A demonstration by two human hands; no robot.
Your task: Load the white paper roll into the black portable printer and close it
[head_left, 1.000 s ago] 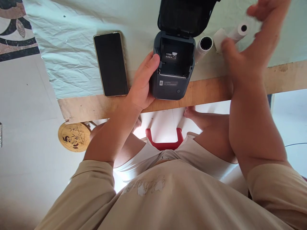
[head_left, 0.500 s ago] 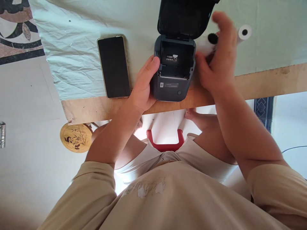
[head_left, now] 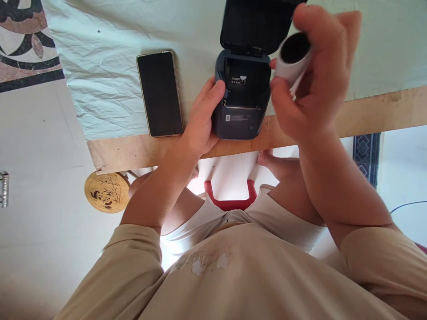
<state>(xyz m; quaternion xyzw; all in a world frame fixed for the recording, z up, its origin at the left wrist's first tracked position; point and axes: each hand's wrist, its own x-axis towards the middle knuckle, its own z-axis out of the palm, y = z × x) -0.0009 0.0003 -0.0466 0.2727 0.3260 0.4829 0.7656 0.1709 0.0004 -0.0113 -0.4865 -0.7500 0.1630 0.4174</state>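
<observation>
A dark grey label printer [head_left: 240, 119] stands at the table's front edge with its lid [head_left: 253, 24] swung open and its paper bay bare. My left hand [head_left: 201, 120] grips the printer's left side, thumb on its upper corner. My right hand [head_left: 316, 75] holds a white paper roll [head_left: 292, 60] with a dark hollow core, lifted just right of the open bay, above the table.
A black phone [head_left: 160, 92] lies face up on the pale green cloth [head_left: 100, 75] left of the printer. The wooden table edge [head_left: 373, 113] runs across. Below are my knees, a red stool [head_left: 230, 200] and a round panda-painted wooden stool [head_left: 106, 192].
My right hand came in from the far right, took hold of the paper roll beside the printer and lifted it toward me. The left hand stayed on the printer.
</observation>
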